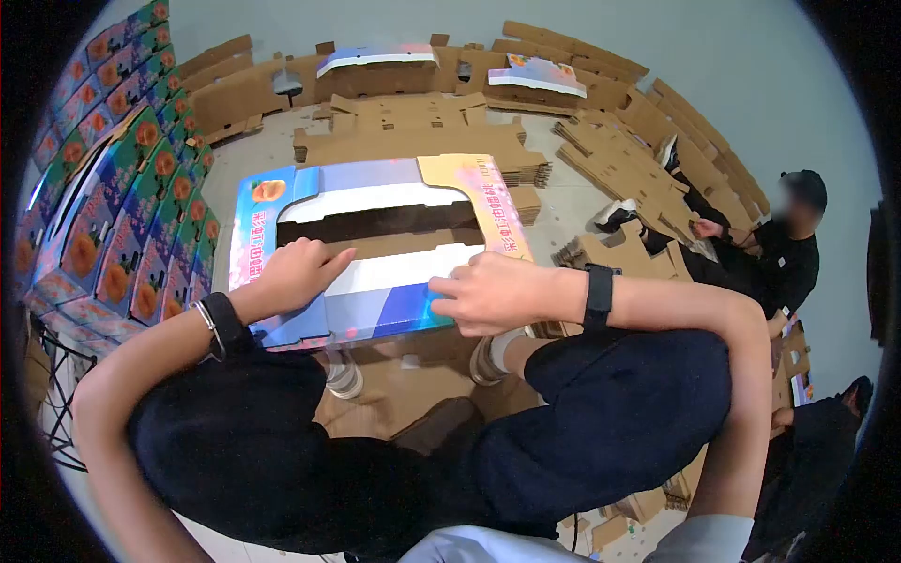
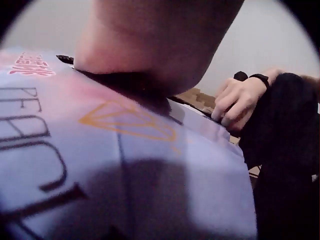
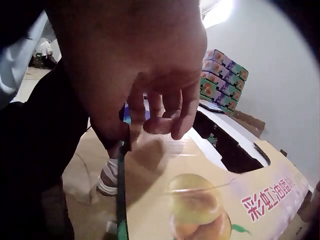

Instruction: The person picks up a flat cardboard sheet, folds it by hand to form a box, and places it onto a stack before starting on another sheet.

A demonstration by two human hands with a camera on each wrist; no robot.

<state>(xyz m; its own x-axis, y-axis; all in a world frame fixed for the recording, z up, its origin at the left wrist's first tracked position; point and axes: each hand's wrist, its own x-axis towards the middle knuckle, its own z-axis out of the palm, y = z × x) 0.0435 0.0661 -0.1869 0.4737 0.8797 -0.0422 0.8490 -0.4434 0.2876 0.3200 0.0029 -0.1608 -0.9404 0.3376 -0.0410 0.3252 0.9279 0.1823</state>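
Observation:
A colourful cardboard box (image 1: 375,310) with a wide cutout in its top lies before the person's knees. On its left part rests the left hand (image 1: 298,274), palm down, its fingers at the cutout's edge and thumb pointing right; in the left wrist view this hand (image 2: 150,50) hides what its fingertips touch. The right hand (image 1: 497,291) is at the near right part, fingers bent over the top. In the right wrist view, the right hand (image 3: 145,75) has its thumb at the box's (image 3: 150,195) near edge and curled fingers on the panel, gripping it.
Printed boxes (image 1: 122,235) are stacked at the left. Flat brown cardboard (image 1: 404,141) lies on the floor beyond the box, with more sheets along the wall. A person in black (image 1: 793,239) sits at the right, and another (image 1: 817,441) is lower right.

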